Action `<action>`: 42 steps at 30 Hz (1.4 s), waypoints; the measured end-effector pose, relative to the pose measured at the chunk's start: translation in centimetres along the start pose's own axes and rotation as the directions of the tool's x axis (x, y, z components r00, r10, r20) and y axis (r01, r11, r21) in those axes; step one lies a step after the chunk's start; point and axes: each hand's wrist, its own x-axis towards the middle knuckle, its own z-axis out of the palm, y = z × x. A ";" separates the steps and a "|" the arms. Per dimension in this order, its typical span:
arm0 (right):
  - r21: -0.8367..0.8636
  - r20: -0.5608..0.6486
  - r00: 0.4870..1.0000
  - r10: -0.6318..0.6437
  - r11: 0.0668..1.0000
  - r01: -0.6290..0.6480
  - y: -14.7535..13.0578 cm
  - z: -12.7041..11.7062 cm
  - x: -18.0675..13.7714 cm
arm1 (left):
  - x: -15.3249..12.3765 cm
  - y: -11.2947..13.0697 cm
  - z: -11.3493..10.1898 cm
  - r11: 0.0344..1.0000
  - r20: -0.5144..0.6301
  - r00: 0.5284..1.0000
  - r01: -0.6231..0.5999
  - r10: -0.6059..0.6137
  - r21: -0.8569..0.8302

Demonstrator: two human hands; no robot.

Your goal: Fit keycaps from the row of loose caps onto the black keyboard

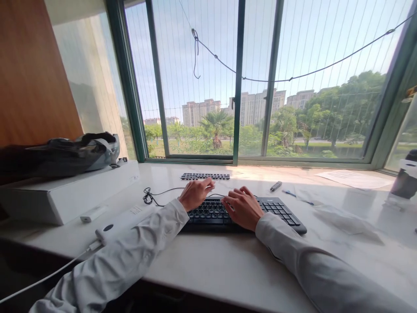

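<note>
A black keyboard point(208, 217) lies on the pale marbled counter, near its front edge. Over its upper left part is my left hand point(195, 192), its fingers drawn together in a pinch. Whatever sits between those fingertips is too small to make out. My right hand point(243, 208) rests on the middle right of the keyboard, fingers bent and somewhat apart, with nothing visible in them. Both hands hide some of the keys. Behind the keyboard, small dark keycaps point(205, 176) are laid out in rows on the counter.
A black cable point(149, 196) coils left of the keyboard. Farther left are a white power strip point(114, 228) and a white box point(65, 195) with a dark bag on it. To the right lie a small grey tool point(276, 186), a blue brush-like stick point(289, 193), clear plastic and paper point(352, 179).
</note>
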 end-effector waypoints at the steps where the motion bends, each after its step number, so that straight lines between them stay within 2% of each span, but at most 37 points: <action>1: -0.002 0.005 1.000 -0.008 1.000 0.008 -0.1 0.0 0.1 | -0.1 -0.1 0.0 1.000 0.022 1.000 0.001 -0.001 0.013; 4: -0.005 0.018 0.999 -0.031 1.000 0.031 -0.4 -0.2 0.3 | -0.2 -0.5 -0.4 1.000 0.050 0.999 0.001 -0.001 0.011; 9: -0.009 0.021 0.998 -0.056 0.998 0.056 -1.0 -0.5 0.4 | -0.4 -0.7 -1.2 0.990 0.065 0.995 -0.063 0.071 -0.123; 12: -0.001 0.020 0.998 -0.058 0.998 0.058 -1.3 -0.4 0.4 | -0.5 -0.8 -1.2 0.986 0.079 0.992 -0.082 0.094 -0.144; 20: 0.006 -0.030 0.997 0.066 0.998 -0.066 -0.9 0.1 0.3 | -1.1 -0.1 -1.1 0.977 0.036 0.989 -0.137 0.145 -0.165; 28: 0.067 -0.032 0.995 0.098 0.993 -0.095 -0.7 0.4 0.2 | -1.4 0.6 -1.1 0.962 -0.028 0.977 -0.214 0.212 -0.173; 31: 0.097 -0.044 0.994 0.099 0.991 -0.094 -0.7 0.5 0.2 | -1.4 0.8 -1.1 0.965 -0.040 0.983 -0.182 0.178 -0.186; 35: 0.104 -0.067 0.992 0.110 0.989 -0.103 -0.6 0.5 0.2 | -1.4 1.0 -0.9 0.983 -0.094 0.995 -0.042 0.026 -0.179; 37: 0.102 -0.077 0.991 0.113 0.989 -0.105 -0.6 0.5 0.1 | -1.4 1.0 -0.8 0.982 -0.083 0.996 -0.008 -0.008 -0.189; 42: 0.105 -0.088 0.988 0.127 0.988 -0.117 -0.6 0.6 0.0 | -1.3 0.7 -0.8 0.958 0.018 0.992 -0.117 0.126 -0.262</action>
